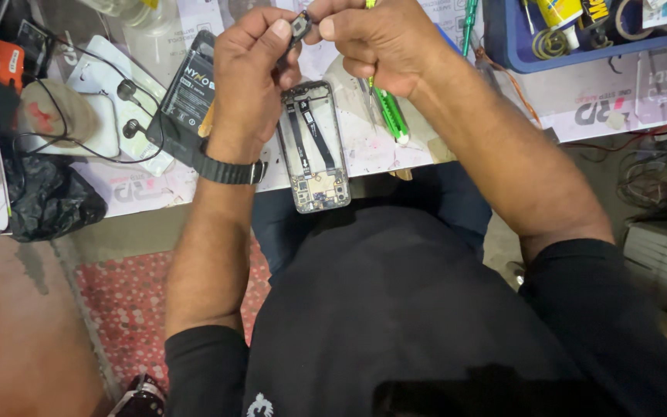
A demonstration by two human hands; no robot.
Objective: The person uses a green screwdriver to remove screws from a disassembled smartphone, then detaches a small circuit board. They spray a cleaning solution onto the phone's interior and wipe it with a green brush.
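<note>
We hold a small dark part (pixel 300 27) pinched between the fingertips of both hands, above the far side of the table (pixel 395 150). Our left hand (pixel 252 73) closes its thumb and forefinger on the part's lower side; a black watch (pixel 229 170) sits on that wrist. Our right hand (pixel 376 42) grasps the part's upper end and also clasps a green screwdriver (pixel 390 114), whose handle hangs down from the palm toward the table's near edge.

Just below the grip lies an opened phone (pixel 316 147), back cover off, with flat ribbon cables running down its frame and a circuit board at its near end, which overhangs the near edge of the table.

At the far right corner stands a blue tray (pixel 503 46) holding a yellow tube, a coil of wire and rolls of tape. Left of the phone lies a black battery (pixel 191 89), then black earphones (pixel 127 108) on white packets. A black bag (pixel 48 197) rests at the table's left near corner.

Under the table we see a red dotted mat (pixel 125 301) on the floor.
</note>
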